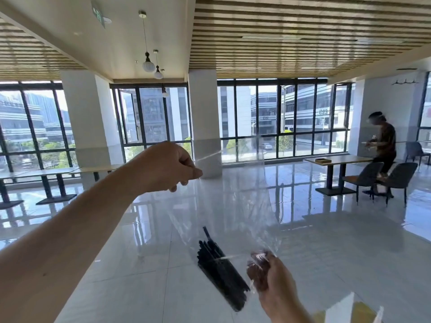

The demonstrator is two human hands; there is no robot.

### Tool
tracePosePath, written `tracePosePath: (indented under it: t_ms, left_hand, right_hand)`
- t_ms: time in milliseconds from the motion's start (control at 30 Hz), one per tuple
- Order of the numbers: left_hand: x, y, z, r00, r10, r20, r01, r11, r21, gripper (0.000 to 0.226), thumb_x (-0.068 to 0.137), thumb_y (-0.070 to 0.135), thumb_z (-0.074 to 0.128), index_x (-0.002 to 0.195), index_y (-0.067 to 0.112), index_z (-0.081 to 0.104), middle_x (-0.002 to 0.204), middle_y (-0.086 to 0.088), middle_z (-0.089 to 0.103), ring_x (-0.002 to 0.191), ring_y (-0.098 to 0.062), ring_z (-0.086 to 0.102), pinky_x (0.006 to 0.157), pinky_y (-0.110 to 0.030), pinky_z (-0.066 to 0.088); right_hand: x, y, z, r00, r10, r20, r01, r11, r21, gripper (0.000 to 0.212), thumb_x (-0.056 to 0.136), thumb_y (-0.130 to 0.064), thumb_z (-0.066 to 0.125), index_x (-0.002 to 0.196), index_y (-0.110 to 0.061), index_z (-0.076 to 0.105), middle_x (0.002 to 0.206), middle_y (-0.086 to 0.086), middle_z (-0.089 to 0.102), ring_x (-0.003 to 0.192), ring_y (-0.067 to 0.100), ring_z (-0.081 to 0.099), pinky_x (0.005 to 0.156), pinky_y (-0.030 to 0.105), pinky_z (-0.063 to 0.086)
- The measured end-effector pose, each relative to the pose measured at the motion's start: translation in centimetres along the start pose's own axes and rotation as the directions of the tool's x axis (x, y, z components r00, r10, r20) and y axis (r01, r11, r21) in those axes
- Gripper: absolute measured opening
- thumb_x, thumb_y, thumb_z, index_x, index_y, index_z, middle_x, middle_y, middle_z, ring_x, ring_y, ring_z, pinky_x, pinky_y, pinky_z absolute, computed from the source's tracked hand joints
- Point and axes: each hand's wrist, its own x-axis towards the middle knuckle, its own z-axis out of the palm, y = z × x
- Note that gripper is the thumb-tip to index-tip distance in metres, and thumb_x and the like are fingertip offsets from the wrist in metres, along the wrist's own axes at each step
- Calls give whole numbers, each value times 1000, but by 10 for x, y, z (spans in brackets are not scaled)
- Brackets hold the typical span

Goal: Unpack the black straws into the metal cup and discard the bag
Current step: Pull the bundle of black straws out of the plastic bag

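A clear plastic bag [235, 197] is stretched in the air between my two hands. My left hand [170, 166] is raised and pinches the bag's upper edge. Lower and to the right, my right hand [268, 276] grips the bag's lower part through the film. A bundle of black straws [221, 269] lies inside the bag near its bottom, tilted, just left of my right hand. One straw sticks up above the rest. No metal cup is in view.
A glossy tiled floor [140, 241] spreads below. A table [335, 159] with grey chairs [368, 178] stands at the right, with a person [384, 145] beside it. Long tables [53, 171] line the windows at the left. A yellowish surface [349, 313] shows at the bottom right.
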Motion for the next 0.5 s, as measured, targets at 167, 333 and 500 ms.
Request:
tracePosePath:
  t_ms: [167,333,500]
  left_hand:
    - [-9,-44,11,996,-82,32,86,987,-139,20,89,35,83,81,17,78,76,7,80,62,-9,76,51,-21,54]
    - [-42,-108,56,988,-133,83,154,920,-362,9,91,21,81,84,25,78,80,-1,81,57,-14,73,50,-22,56]
    - [-83,-159,139,966,-235,106,256,833,-490,16,94,25,78,83,14,75,70,3,77,56,-6,66,52,-18,54]
  right_hand:
    - [3,-26,-10,995,-97,27,100,986,-132,19,113,-23,49,114,-18,68,80,9,83,68,29,69,57,36,56]
    - [5,-40,-31,983,-173,53,181,935,-306,22,114,-25,48,109,-17,68,82,7,83,54,20,71,55,33,54]
    - [13,-22,-69,982,-179,62,189,892,-412,26,115,-25,44,105,-18,67,76,5,81,48,19,69,43,24,52]
